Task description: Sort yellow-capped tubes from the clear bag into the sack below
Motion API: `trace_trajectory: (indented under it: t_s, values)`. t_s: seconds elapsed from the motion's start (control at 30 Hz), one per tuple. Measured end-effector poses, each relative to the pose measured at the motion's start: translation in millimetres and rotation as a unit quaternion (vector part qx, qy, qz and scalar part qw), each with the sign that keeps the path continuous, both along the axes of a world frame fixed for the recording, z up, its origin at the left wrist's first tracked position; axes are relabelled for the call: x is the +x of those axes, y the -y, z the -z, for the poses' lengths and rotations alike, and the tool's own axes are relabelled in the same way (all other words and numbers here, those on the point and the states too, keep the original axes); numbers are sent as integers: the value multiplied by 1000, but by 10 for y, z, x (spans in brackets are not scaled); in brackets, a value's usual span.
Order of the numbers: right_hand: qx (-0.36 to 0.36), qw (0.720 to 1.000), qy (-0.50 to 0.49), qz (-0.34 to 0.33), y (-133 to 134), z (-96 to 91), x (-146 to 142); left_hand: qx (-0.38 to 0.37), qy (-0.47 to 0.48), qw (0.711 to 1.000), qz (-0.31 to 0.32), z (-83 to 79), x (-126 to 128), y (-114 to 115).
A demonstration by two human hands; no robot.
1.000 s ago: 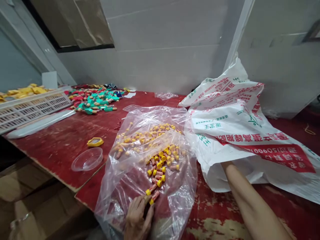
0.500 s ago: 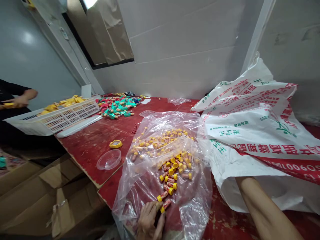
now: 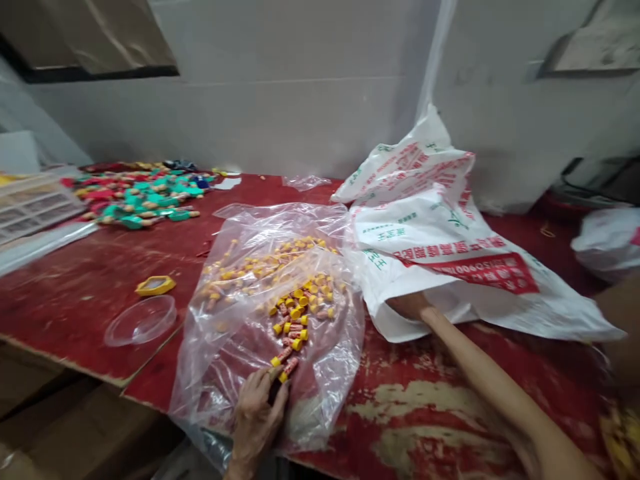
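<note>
Resting the left grip [image 3: 257,403] on the near end of the clear plastic bag [image 3: 240,347], with thumb and fingers bent and a dark gap between them, tips right at the nearest yellow-capped tube [image 3: 291,365]; cannot tell whether pinching it. Hiding the fingers of the right grip [image 3: 411,306] inside the mouth of the white printed sack [image 3: 430,233], just right of the bag; cannot tell whether clenched, released or grasping anything in there. Seeing more yellow-capped tubes [image 3: 300,307] strewn over the middle of the bag, hazy under film toward the far part, plainer in a trail down to the left grip. Finding, left of the bag on the worn red surface [image 3: 75,293], a round clear dish [image 3: 143,321] and, just beyond it, a yellow-rimmed piece [image 3: 156,285]. Noting farther back a heap of green and red pieces [image 3: 150,197], beside a white slatted basket [image 3: 37,205].
</note>
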State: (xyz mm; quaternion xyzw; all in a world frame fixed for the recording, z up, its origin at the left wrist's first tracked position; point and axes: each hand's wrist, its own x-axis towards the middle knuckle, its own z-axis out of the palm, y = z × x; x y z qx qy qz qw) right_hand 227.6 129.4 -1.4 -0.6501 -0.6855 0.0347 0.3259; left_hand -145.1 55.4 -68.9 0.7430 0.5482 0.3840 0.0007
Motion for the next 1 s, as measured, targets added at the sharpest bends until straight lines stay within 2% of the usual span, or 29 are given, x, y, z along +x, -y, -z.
trace_trajectory:
  t_s: [0.13,0.27,0.47,0.53,0.6,0.73,0.83,0.9,1.0]
  values:
    - [-81,990,115,-16,-14,96,286,13,-3,1000,5,-4,11,-29]
    - [-93,981,169,-14,177,136,360,13,24,1000,-4,-87,29,-17]
    - [-70,986,148,-24,553,71,281,23,63,998,-18,-407,131,92]
    - [-69,988,129,-51,773,82,204,-20,125,992,-11,-530,272,197]
    - [-63,989,96,-95,1038,109,94,-110,216,970,25,-622,484,331]
    - [-28,982,-9,-185,1565,116,-166,-263,350,891,118,-655,996,594]
    - [-44,976,-30,-212,1815,69,-322,-319,418,836,160,-584,1297,746]
    - [-41,972,-38,-226,1891,57,-389,-346,465,798,165,-538,1420,822]
    - [-17,973,-60,-222,1915,107,-446,-370,496,774,136,-517,1503,904]
